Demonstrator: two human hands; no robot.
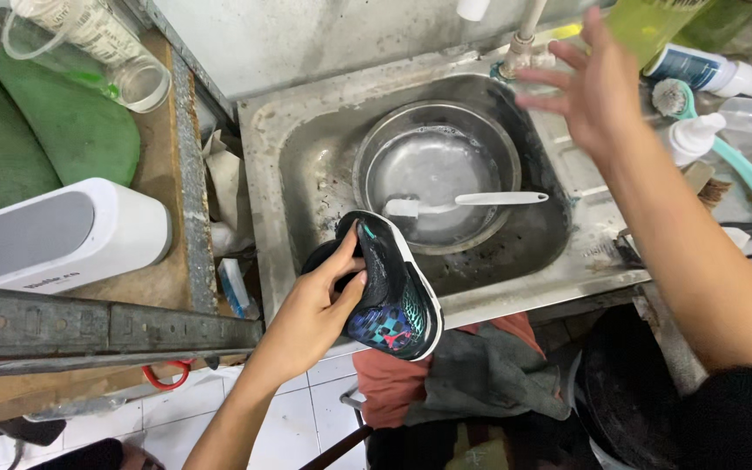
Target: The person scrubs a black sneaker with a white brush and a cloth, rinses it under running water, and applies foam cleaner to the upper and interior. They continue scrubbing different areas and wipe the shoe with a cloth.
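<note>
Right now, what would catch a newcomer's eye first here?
The dark sneaker with a white sole, held by the left hand over the front edge of the steel sink. Behind it, a metal basin of water holds a white brush, and the right hand spreads open near the tap.

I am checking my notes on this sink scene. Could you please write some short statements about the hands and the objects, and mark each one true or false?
1. The left hand holds a dark shoe with a white sole. True.
2. The right hand grips the white brush. False: the right hand is open and empty, raised near the tap.
3. The white brush lies in a metal bowl inside the sink. True.
4. The shoe rests on the floor. False: it is held above the sink's front edge.
5. The metal bowl is dry. False: it contains water.
</note>
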